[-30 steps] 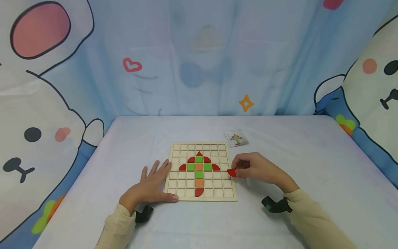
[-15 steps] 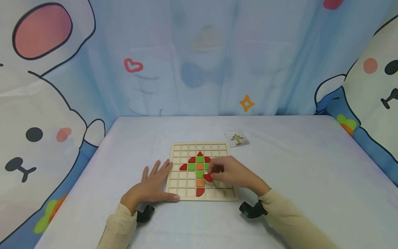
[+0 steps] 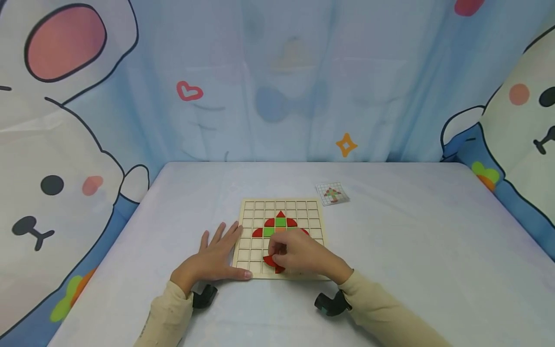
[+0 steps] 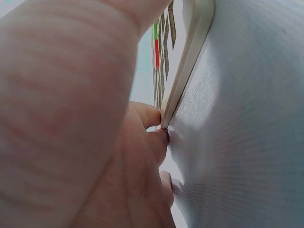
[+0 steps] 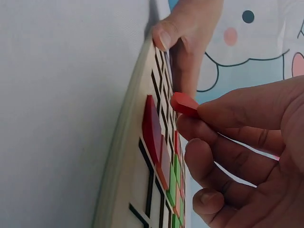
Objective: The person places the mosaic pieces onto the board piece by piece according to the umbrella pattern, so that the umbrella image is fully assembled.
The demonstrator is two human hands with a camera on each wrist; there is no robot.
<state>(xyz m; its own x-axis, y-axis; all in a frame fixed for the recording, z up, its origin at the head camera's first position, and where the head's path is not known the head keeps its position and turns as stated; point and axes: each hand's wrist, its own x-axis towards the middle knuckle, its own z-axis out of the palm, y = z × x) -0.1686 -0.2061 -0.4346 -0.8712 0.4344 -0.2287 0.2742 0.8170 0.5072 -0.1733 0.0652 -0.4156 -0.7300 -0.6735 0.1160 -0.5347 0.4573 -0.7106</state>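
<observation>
A wooden grid board (image 3: 323, 219) lies on the table with red, green and orange tiles set in its cells. My right hand (image 3: 305, 253) is over the board's lower middle and pinches a red rounded tile (image 5: 184, 103) between thumb and index finger. Close below that tile, a red quarter-round tile (image 5: 151, 130) sits in a bottom cell, partly covered in the head view. The right hand hides the tiles just above it. My left hand (image 3: 212, 258) is spread along the board's left edge, its thumb at the near corner and its fingertips at the side.
A small pattern card (image 3: 332, 193) showing a similar coloured figure lies behind the board's far right corner. A white cloth covers the table (image 3: 412, 217). Behind it hangs a blue curtain (image 3: 295, 96) with cartoon animals.
My right hand has carried the red tile leftward from beside the board's right edge to above its lower middle column. The left hand stays at the board's left edge.
</observation>
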